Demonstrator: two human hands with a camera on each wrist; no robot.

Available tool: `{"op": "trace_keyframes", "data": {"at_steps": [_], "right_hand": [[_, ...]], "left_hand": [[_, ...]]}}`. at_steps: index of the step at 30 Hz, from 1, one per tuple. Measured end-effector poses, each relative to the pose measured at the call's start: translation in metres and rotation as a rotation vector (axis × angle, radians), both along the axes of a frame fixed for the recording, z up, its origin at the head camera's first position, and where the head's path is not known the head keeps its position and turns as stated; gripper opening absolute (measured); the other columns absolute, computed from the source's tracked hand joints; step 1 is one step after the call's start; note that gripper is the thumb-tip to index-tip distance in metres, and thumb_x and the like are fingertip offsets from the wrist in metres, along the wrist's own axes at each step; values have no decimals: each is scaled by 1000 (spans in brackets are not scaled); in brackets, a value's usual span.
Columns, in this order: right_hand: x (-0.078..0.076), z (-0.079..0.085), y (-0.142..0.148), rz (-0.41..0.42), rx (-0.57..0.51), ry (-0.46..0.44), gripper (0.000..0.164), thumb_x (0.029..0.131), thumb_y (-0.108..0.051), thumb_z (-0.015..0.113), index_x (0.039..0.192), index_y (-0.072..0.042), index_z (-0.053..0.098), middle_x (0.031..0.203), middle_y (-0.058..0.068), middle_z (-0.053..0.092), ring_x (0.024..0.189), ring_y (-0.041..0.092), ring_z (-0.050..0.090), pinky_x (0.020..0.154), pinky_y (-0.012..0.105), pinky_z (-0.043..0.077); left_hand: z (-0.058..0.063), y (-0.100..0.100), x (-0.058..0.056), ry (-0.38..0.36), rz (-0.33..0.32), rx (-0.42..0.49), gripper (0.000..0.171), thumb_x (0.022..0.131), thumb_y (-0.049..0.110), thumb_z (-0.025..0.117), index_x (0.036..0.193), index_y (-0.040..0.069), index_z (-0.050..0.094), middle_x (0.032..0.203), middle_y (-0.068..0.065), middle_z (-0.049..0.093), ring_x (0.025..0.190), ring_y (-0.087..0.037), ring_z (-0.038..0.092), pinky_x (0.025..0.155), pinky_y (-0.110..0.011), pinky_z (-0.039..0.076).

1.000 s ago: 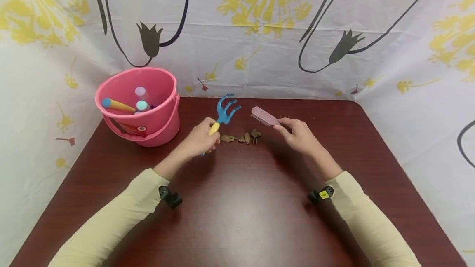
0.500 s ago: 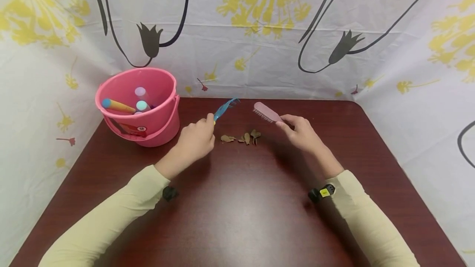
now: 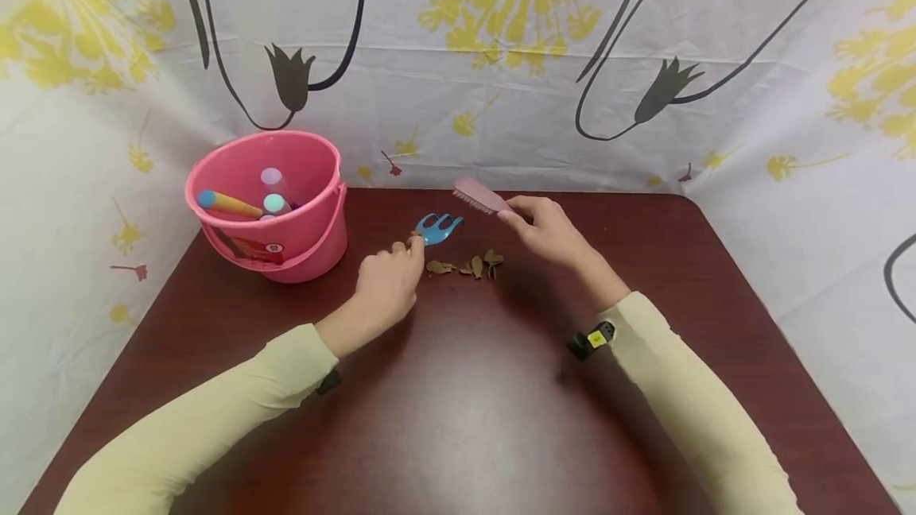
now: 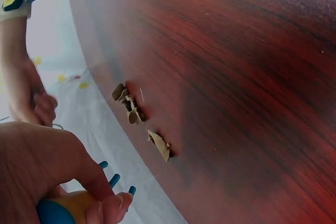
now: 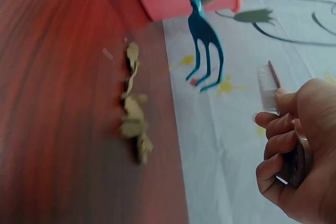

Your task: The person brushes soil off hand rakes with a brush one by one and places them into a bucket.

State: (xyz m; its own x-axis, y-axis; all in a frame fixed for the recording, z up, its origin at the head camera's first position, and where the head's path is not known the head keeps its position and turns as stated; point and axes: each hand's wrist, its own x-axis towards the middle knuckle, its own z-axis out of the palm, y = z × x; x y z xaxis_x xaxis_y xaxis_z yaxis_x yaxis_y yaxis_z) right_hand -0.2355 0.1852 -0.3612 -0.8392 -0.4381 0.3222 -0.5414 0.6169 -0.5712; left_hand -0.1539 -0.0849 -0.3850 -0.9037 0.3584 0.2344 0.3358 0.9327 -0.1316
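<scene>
My left hand (image 3: 389, 280) grips the yellow handle of a small blue hand rake (image 3: 438, 229); its three tines point away, and in the left wrist view the handle (image 4: 73, 207) shows between thumb and fingers. My right hand (image 3: 547, 230) holds a pink brush (image 3: 481, 195) by its handle, bristles facing down, raised above the table. A short row of dry brown leaves (image 3: 476, 265) lies on the table just in front of the rake. Both tools are apart from the leaves in the right wrist view, where the rake tines (image 5: 207, 59) hang beside the brush bristles (image 5: 269, 87).
A pink bucket (image 3: 322, 241) stands at the back left with several bottles or tool handles inside, one of them orange with a blue end (image 3: 229, 203). The dark red table (image 3: 472, 404) ends at a patterned cloth (image 3: 515, 118) behind.
The left hand has turned over, palm down, so the rake has swung and dropped lower. The right hand has moved left and away with the brush, closer to the rake. The leaves stay put.
</scene>
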Motion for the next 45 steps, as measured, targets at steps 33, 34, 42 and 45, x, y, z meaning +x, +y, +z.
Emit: {"op": "trace_keyframes", "data": {"at_steps": [33,34,42,45], "right_hand": [[-5,29,-82,17,607,-4,27,103,-33,60,119,-17,76,88,-2,71,66,16,60,53,34,46],[-6,28,-81,3,604,-7,28,103,-33,60,120,-17,76,89,-1,71,67,16,60,53,35,46],[-18,10,-60,-132,564,-39,34,104,-37,57,127,-18,72,114,5,72,86,26,68,63,44,54],[-20,5,-51,-155,537,-49,34,105,-35,56,127,-15,72,112,6,72,88,28,68,65,46,55]], "left_hand": [[-2,4,-1,-147,76,33,39,86,19,73,108,-3,49,73,-11,51,57,-25,59,45,-38,51],[-2,4,-1,-156,79,34,39,86,19,73,109,-3,49,73,-11,51,57,-25,59,45,-38,51],[-2,1,2,-183,77,39,41,86,20,74,110,-3,49,75,-11,52,58,-25,60,46,-38,52],[-3,-1,2,-179,85,46,38,87,18,73,108,-2,48,74,-10,51,55,-23,57,44,-36,50]]}}
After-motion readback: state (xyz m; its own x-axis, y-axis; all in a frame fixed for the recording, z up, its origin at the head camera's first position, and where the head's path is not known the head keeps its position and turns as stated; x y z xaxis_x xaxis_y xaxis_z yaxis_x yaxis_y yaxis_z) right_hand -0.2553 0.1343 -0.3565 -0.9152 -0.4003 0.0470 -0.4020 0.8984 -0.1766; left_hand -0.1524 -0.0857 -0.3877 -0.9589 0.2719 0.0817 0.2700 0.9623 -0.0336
